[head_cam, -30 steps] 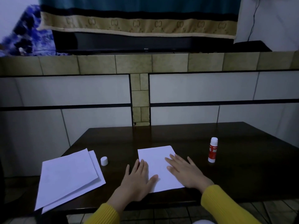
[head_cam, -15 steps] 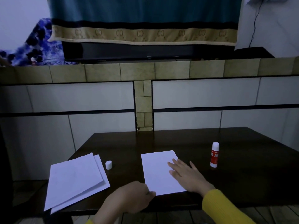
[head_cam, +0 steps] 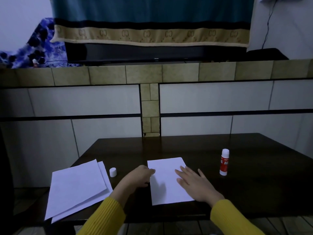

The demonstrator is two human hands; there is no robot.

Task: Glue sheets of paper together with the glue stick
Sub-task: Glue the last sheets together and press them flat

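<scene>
So the left hand (head_cam: 141, 175) has moved since a second ago. Back then both palms were flat on the middle sheet (head_cam: 167, 180); then the left one pulled back toward the near edge and curled, and now it's up at the sheet's left edge, loosely curled with the fingertips touching the paper's edge. Can't tell from here if it's actually pinching the edge or just pushing along it. The right hand (head_cam: 194, 184) hasn't really budged: spread flat, fingers apart, pressing down on the right half of that sheet.

My read is this is the smoothing/pressing part, with the right hand pinning while the left works the side edge down, or maybe getting ready to lift the sheet. Whether there are already 2 layers stuck together under there, no idea; it looks like 1 white rectangle from this angle.

The glue stick (head_cam: 224, 162) is standing upright on the dark surface (head_cam: 254, 167), off to the right of the right hand and a bit further back, near but not touching anything. It's uncapped, I think, since the white cap (head_cam: 113, 172) sits by itself on the left, between the middle sheet and the stack of loose sheets (head_cam: 76, 187). That stack has at least 2 sheets fanned out, hanging slightly over the near edge. Nobody's holding the glue right now, so the next sheet would mean reaching right for it.
</scene>
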